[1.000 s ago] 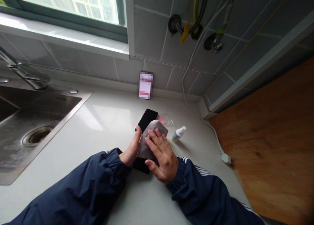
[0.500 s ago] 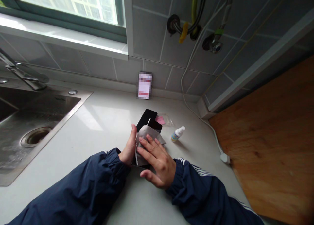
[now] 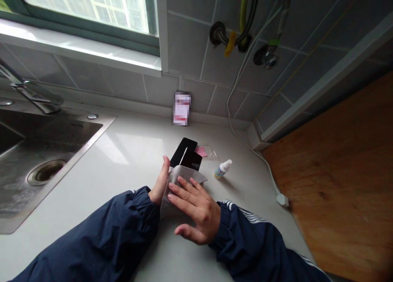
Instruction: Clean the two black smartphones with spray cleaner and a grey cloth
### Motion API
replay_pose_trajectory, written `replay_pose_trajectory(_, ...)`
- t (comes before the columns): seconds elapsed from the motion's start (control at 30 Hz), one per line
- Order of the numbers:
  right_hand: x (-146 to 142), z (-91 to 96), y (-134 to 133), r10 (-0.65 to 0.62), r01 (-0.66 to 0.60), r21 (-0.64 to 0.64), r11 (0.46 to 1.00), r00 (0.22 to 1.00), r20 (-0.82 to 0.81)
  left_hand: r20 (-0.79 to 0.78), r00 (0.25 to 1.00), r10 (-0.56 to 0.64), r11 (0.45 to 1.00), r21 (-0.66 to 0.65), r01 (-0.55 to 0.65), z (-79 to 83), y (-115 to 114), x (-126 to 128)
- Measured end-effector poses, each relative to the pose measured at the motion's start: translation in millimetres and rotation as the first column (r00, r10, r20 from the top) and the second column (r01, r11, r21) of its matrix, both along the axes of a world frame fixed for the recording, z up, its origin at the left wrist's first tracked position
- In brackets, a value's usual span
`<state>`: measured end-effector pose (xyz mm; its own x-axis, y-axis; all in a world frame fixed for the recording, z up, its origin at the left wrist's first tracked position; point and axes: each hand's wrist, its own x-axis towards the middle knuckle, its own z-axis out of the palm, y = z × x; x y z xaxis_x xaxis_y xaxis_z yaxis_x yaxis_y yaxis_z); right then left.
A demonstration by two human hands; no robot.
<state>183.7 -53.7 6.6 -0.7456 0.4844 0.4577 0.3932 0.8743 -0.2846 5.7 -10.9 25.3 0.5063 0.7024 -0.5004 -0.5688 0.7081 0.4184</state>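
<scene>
My left hand (image 3: 160, 183) grips a phone with a glossy black face (image 3: 193, 160) by its left side. Its thumb points up along the edge, while its other fingers are hidden. Over the phone's near part lies a grey cleaning cloth (image 3: 172, 200) with a zigzag-cut edge. On top of the cloth, my right hand (image 3: 196, 208) rests flat, fingers stretched and thumb apart. Just behind, a second black phone (image 3: 184, 147) lies on the counter, partly covered by the held one. A small white-capped spray bottle (image 3: 222, 169) stands to the right.
A clear plastic case (image 3: 209, 150) with a pink piece (image 3: 201, 151) lies behind the phones. A blurred-out screen (image 3: 182, 108) leans on the tiled wall. At left is a steel sink (image 3: 101, 130) with a faucet (image 3: 33, 97). A white cable plug (image 3: 282, 199) lies near the wooden panel (image 3: 337, 183).
My right hand and the cloth have slid toward me, uncovering more of the held phone's black face. My left hand stays nearly in place.
</scene>
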Motion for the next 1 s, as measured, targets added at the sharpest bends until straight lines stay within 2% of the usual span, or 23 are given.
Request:
replay_pose_trajectory(0.2, -0.9, -0.8, 1.4, 0.034, -0.032, 0.06, 0.998, 0.999, -0.037, 0.198, 0.979, -0.049, 0.993, 0.117, 0.026, -14.7, -0.1, -4.5)
replay_pose_trajectory(0.37, -1.1, 2.2, 1.7, 0.067, -0.064, 0.091, 0.994, 0.997, -0.033, 0.1, 0.995, 0.019, 1.0, 0.021, -0.021, -11.7, 2.2, -3.0)
replay_pose_trajectory(0.5, -1.5, 4.5, 0.4, 0.099, -0.095, 0.096, 0.991, 0.994, -0.037, 0.115, 0.99, 0.087, 0.996, -0.043, -0.082, -6.5, 3.2, -2.4)
replay_pose_trajectory(0.6, -2.2, 3.9, -0.4, 0.109, -0.104, 0.092, 0.99, 0.993, -0.051, 0.115, 0.991, 0.064, 0.996, -0.064, -0.057, -5.4, 3.1, -2.6)
replay_pose_trajectory(0.77, -1.6, 2.2, 0.6, 0.096, -0.093, 0.095, 0.991, 0.995, -0.03, 0.145, 0.989, 0.024, 0.999, -0.027, -0.02, -4.1, 4.0, -2.3)
replay_pose_trajectory(0.93, -0.3, 1.2, 3.9, 0.044, -0.041, 0.129, 0.991, 0.999, -0.025, 0.103, 0.994, -0.041, 0.998, -0.052, 0.047, -3.3, 4.5, -1.5)
replay_pose_trajectory(1.0, -0.1, 0.4, 4.7, 0.011, -0.006, 0.133, 0.991, 0.999, -0.034, 0.071, 0.997, -0.022, 0.997, -0.07, 0.027, -1.7, 4.2, 0.1)
